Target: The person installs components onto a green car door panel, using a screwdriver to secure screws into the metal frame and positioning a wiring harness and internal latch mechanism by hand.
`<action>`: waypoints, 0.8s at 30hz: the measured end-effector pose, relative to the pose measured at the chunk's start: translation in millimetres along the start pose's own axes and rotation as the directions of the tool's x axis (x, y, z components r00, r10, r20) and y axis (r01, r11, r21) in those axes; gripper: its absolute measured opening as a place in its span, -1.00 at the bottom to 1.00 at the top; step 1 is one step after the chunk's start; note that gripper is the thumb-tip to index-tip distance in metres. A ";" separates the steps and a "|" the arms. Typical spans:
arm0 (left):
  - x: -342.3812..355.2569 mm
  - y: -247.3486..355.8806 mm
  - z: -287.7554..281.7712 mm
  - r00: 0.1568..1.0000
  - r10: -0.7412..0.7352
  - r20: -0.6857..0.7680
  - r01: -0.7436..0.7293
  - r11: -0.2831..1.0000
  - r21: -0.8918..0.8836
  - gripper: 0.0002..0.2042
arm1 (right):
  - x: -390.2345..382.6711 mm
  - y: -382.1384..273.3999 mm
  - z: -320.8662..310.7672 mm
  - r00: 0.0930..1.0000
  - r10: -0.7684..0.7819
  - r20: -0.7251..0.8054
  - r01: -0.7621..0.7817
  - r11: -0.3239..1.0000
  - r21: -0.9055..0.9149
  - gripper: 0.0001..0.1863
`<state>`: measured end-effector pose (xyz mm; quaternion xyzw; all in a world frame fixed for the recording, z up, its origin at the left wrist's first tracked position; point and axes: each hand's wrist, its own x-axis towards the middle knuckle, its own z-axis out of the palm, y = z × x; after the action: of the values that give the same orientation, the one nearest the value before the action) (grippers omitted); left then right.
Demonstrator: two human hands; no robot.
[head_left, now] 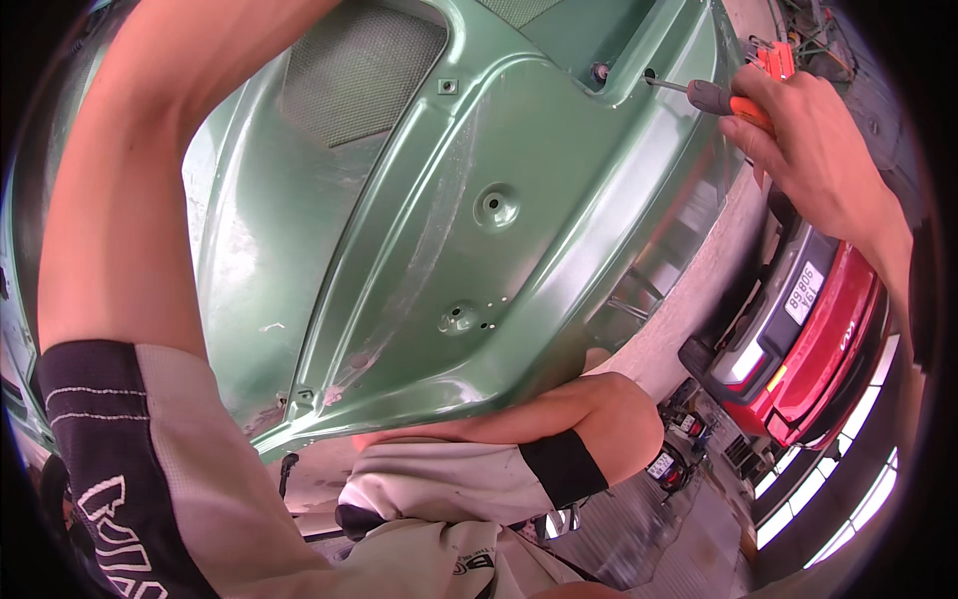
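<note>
My right hand (813,150) is closed around the orange and grey handle of a screwdriver (711,98). Its thin metal shaft points left, with the tip at a dark hole (650,76) near the edge of a green painted car body panel (559,160). On the left, my left forearm (115,200) rises across the panel and leaves the picture at the top, so the left hand is out of sight. Round recesses with holes (495,206) dot the panel's middle. A grey textured pad (354,70) lies in its upper left section.
A bent bare limb (614,424) with a beige and black cloth hem is below the panel; whose it is I cannot tell. Behind on the right stands a red car (808,349). A motorbike (671,465) is farther back. An orange object (773,60) lies beyond my right hand.
</note>
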<state>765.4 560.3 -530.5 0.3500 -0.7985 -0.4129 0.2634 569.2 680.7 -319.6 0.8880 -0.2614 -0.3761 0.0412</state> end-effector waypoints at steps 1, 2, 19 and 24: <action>3.5 -2.3 2.7 1.000 0.010 -0.005 -0.010 1.000 -0.011 -0.78 | 5.2 -5.5 -11.0 0.953 0.211 0.218 -0.261 0.936 0.236 -0.66; 6.6 -4.7 5.1 1.000 0.017 -0.009 -0.018 0.998 -0.052 -0.78 | 10.9 -11.0 -21.4 0.817 0.408 0.408 -0.553 0.756 0.351 -0.62; 2.4 -6.4 1.7 0.999 0.041 -0.012 -0.041 0.999 -0.010 -0.75 | 6.2 -21.1 13.5 0.992 -0.130 -0.008 0.113 0.890 -0.443 -0.71; 6.4 -6.6 8.4 0.999 0.027 -0.024 -0.027 1.000 -0.002 -0.75 | 4.1 -17.9 20.6 0.998 0.043 -0.050 -0.054 0.971 -0.233 -0.64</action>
<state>757.8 556.5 -539.6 0.3437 -0.7995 -0.4061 0.2788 565.1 696.6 -341.7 0.8785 -0.2359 -0.3832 0.1605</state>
